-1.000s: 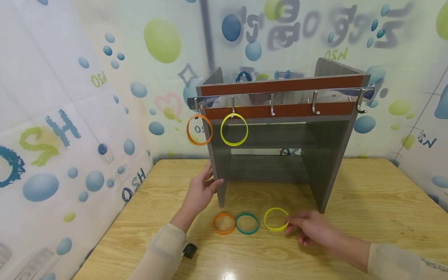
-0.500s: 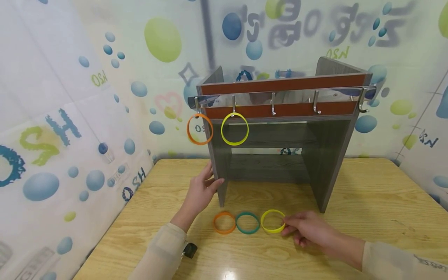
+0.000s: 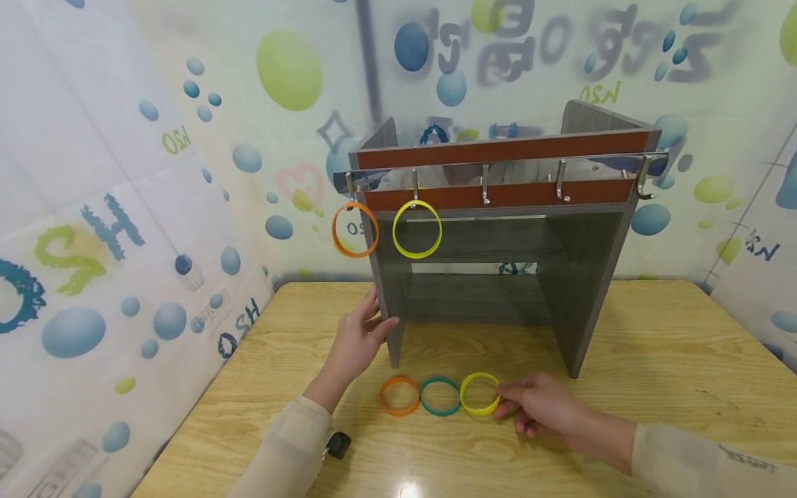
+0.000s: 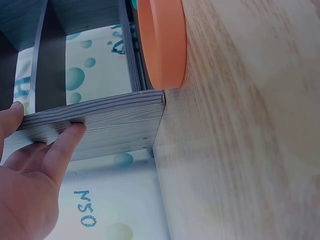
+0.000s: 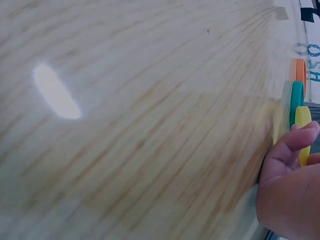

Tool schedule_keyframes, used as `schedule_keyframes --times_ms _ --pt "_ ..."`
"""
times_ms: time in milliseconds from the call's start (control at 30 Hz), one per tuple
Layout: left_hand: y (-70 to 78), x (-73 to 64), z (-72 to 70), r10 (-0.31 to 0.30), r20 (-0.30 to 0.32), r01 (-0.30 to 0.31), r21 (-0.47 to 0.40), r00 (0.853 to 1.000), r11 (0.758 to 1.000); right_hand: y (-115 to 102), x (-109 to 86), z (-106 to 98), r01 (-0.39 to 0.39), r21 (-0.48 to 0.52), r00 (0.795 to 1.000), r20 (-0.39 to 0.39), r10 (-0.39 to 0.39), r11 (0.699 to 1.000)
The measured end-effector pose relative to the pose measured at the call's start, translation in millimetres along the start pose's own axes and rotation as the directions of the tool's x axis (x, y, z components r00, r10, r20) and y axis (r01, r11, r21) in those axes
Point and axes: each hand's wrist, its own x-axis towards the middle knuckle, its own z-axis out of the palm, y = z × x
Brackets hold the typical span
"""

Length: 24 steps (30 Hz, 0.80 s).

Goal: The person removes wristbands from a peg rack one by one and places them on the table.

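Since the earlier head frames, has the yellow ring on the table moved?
Yes. The yellow ring, pinched by the right hand, has shifted left toward the teal ring, which stayed put.

I am in a small screened-off nook, though I cannot tell whether it belongs to a home, an office or a workshop. Pale sheeting closes me in behind and on both sides, printed with blue and green bubbles, a faint pink heart and lettering that reads backwards. It stands close around a wood-grain surface, glossy enough to mirror a bright light as a white glare. A grey shelf unit, small enough for a tabletop, stands there.
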Motion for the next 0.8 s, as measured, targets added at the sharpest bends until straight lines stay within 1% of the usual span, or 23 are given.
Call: schedule_keyframes --times_ms 300,433,567,700,800 --pt "-1.4 -1.4 -0.3 -0.002 -0.001 0.002 -0.029 1.000 1.000 -2 10.7 15 0.009 0.025 1.000 -0.013 -0.009 1.000" --pt "-1.1 -1.6 0.1 -0.003 -0.003 0.003 -0.035 1.000 0.999 -2 14.1 20 0.018 0.034 1.000 -0.002 -0.018 0.999" --pt "-1.2 -1.0 0.8 0.000 -0.004 -0.001 -0.024 1.000 1.000 -1 13.3 18 0.017 0.043 1.000 0.010 -0.017 0.999" --pt "-1.2 -0.4 1.2 0.012 -0.011 -0.012 -0.016 1.000 1.000 -1 11.0 14 0.009 0.029 1.000 0.000 -0.009 1.000" --pt "-1.7 -0.2 1.6 0.021 -0.015 -0.022 -0.021 1.000 1.000 0 8.9 11 0.016 0.017 1.000 0.008 -0.016 1.000"
